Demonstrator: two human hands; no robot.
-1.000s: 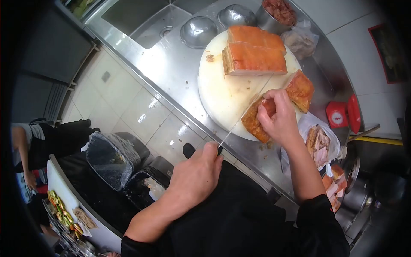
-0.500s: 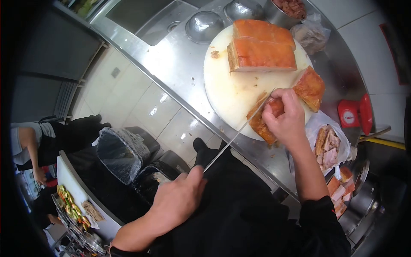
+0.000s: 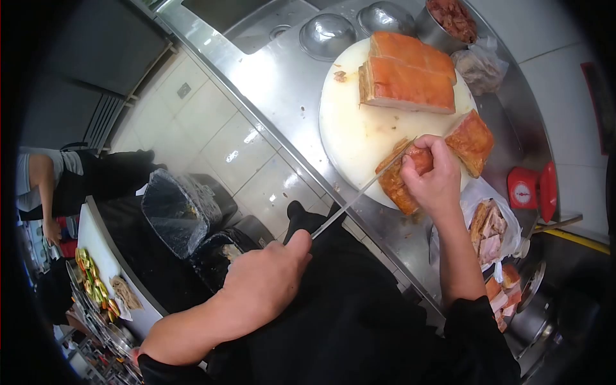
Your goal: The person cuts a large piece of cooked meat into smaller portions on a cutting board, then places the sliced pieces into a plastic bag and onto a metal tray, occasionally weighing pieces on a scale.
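Observation:
My left hand (image 3: 266, 273) is closed round the handle end of a long knife (image 3: 350, 204), whose narrow blade appears almost edge-on. The blade's far end lies at a chunk of orange-skinned roast pork (image 3: 396, 183) on the round white cutting board (image 3: 340, 138). My right hand (image 3: 436, 173) grips this chunk from above, thumb and fingers close to the blade tip. Beside that hand, a separate roast pork piece (image 3: 471, 142) sits at the board's right edge. Larger slabs of roast pork (image 3: 407, 80) lie at the back of the board.
Metal bowls (image 3: 327, 36), a pot of meat (image 3: 452, 19) and a tied plastic bag (image 3: 480, 64) stand behind the board. At right are a red scale (image 3: 523, 186) and a bag of pork pieces (image 3: 487, 228). Lined bins (image 3: 176, 215) and another person (image 3: 42, 183) are at left.
My left hand has pushed slightly closer to the pork, and less of the blade shows between my hands. My right hand keeps its grip. The whole view has shifted a little.

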